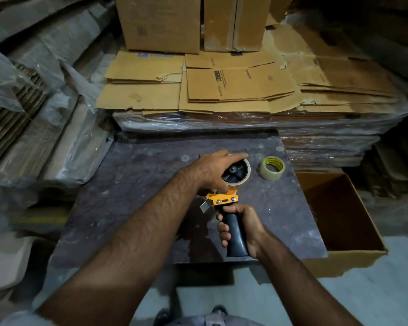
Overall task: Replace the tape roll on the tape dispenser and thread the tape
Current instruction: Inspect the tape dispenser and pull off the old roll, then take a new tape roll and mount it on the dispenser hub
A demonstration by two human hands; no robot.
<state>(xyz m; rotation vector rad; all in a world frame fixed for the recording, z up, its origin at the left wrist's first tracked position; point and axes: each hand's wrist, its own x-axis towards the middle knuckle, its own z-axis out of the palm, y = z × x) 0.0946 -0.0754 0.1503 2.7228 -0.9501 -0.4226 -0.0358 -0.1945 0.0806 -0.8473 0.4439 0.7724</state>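
The tape dispenser [225, 200] is hovering just above the dark tabletop [132, 175], its black handle clamped in the grip of the right hand [242, 228]. The left hand [213, 170] is closing over the near-empty roll [239, 171] on its hub. A fresh tape roll [272, 167] is lying just beside it.

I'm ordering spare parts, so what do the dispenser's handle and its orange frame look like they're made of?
The handle looks like black moulded plastic or rubber, smooth with a dull sheen. The orange frame looks like painted metal, flat and fastened with shiny bolts, though it could be plastic.
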